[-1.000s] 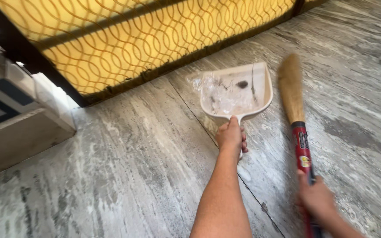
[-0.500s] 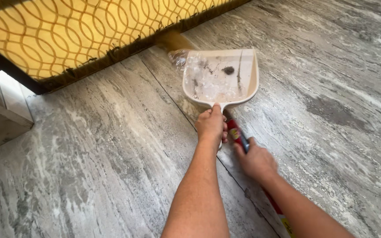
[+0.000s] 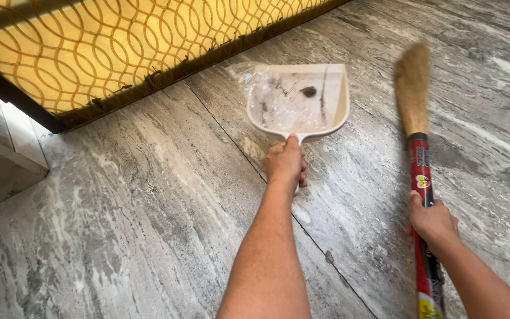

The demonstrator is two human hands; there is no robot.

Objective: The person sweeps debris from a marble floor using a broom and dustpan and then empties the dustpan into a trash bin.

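Note:
My left hand (image 3: pixel 285 162) grips the handle of a cream dustpan (image 3: pixel 334 115) that rests on the grey marble floor. Inside the pan lie crumpled clear plastic (image 3: pixel 278 100), a dark clump of dirt (image 3: pixel 309 91) and some strands. My right hand (image 3: pixel 432 221) holds the red handle of a grass broom (image 3: pixel 419 159). The broom's tan bristle head (image 3: pixel 413 88) is blurred and hovers to the right of the pan, apart from it.
A yellow screen with a wavy line pattern (image 3: pixel 119 41) in a dark frame runs along the far edge of the floor. A pale stone step or ledge (image 3: pixel 1 171) stands at the left. A dark floor joint (image 3: pixel 255 171) runs diagonally under the pan.
The broom swung from behind the dustpan, near the screen, out to the pan's right side. My right hand moved right with it. The dustpan and left hand stayed nearly still.

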